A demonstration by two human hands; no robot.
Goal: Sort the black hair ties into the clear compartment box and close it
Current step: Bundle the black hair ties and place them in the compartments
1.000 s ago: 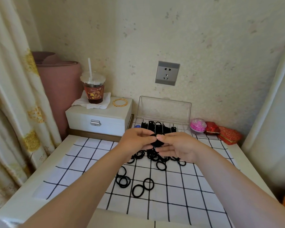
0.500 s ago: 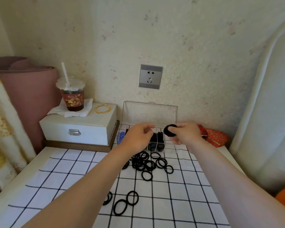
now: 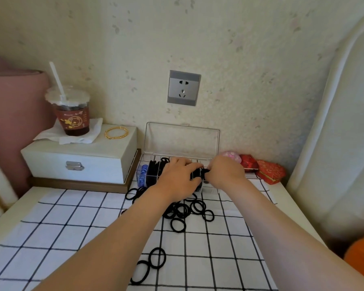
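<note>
In the head view, a clear plastic compartment box point(image 3: 211, 187) is seen at the far edge of the white cloth with black grid lines point(image 3: 76, 223). Its long axis runs left to right along the wall, and its transparent lid point(image 3: 182, 139) stands upright at the rear. Both hands are held over the middle compartments. A small bunch of black elastic hair ties point(image 3: 200, 173) is pinched by the curled fingers of the right hand point(image 3: 225, 173). The left hand point(image 3: 177, 179) is laid just beside it, fingers bent down into the box; whether anything is gripped there cannot be told. Several left-hand compartments are already filled with black ties.

A loose pile of black hair ties point(image 3: 185, 211) is left on the cloth just in front of the box, on the person's side of it, partly hidden under the left forearm. Two more black rings point(image 3: 149, 265) lie well apart from it, nearer the person. The pile is judged to be closer to the left hand, so a short pull back toward the body would be needed for the next pick.
</note>
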